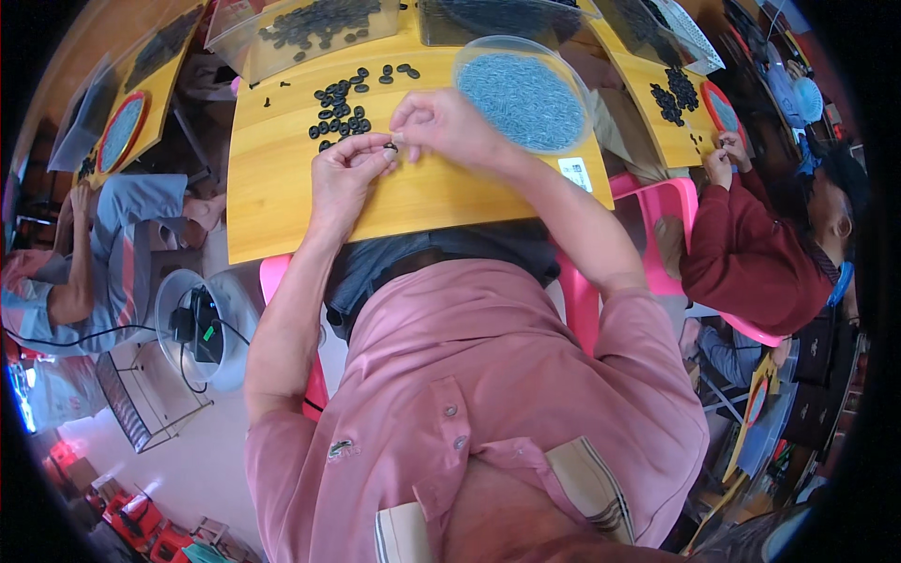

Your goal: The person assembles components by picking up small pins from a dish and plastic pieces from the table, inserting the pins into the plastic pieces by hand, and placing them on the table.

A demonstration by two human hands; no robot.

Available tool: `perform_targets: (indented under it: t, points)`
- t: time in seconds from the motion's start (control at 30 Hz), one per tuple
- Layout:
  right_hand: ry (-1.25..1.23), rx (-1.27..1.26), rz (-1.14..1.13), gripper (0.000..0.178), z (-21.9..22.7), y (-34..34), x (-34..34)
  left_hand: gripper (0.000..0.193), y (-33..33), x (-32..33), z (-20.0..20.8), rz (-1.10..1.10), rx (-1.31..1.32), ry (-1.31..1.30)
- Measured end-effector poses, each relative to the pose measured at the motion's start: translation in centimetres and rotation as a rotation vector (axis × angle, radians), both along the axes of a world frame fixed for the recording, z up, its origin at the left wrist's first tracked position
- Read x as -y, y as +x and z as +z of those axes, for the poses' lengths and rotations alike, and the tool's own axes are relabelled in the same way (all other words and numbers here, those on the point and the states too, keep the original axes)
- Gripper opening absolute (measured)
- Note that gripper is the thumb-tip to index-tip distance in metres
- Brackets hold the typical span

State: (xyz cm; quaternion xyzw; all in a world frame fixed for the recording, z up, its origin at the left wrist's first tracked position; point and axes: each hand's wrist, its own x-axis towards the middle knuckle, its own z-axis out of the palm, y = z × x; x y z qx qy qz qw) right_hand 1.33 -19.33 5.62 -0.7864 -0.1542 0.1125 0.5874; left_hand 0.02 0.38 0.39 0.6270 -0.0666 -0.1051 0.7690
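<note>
Over the near side of the yellow table, my left hand pinches a small black part between thumb and fingertips. My right hand meets it there, its thumb and fingers closed; whatever sits between its fingertips is too small to make out. Just beyond the left hand lies a loose cluster of small black oval pieces. A round clear tub full of thin light-blue pieces stands to the right of my right hand.
A clear bin of black parts stands at the far left, another bin beside it. A white label lies near the right edge. People work at tables on both sides, one in a dark red sleeve. A pink chair is at right.
</note>
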Motion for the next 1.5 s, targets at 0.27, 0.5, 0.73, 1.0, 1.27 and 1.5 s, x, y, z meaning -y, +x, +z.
perform_targets:
  t: [0.27, 0.5, 0.73, 1.0, 1.27, 1.5]
  points:
    - [-0.672, 0.592, -0.383, 0.014, 3.2, 2.4, 9.3, 0.018, -0.2, 0.1, 0.1, 0.034, -0.058, -0.094]
    - [-0.886, 0.188, -0.094, 0.018, 3.3, 2.1, 11.2, 0.018, -0.1, 0.0, -0.1, 0.038, -0.063, -0.046]
    - [-1.0, 0.326, -0.124, 0.017, 2.1, 1.7, 9.5, 0.018, -0.2, 0.1, 0.1, 0.025, -0.037, -0.033]
    - [-0.915, 0.22, -0.116, 0.014, 2.6, 2.1, 9.9, 0.017, 0.0, 0.0, -0.3, 0.02, -0.033, -0.054]
    - [-0.521, 0.163, -0.18, 0.012, 2.4, 2.8, 10.7, 0.018, -0.1, -0.1, -0.1, 0.025, -0.051, -0.05]
    - [0.036, 0.035, -0.117, 0.011, 3.9, 1.3, 7.5, 0.017, -0.4, 0.1, -0.2, 0.017, -0.067, -0.179]
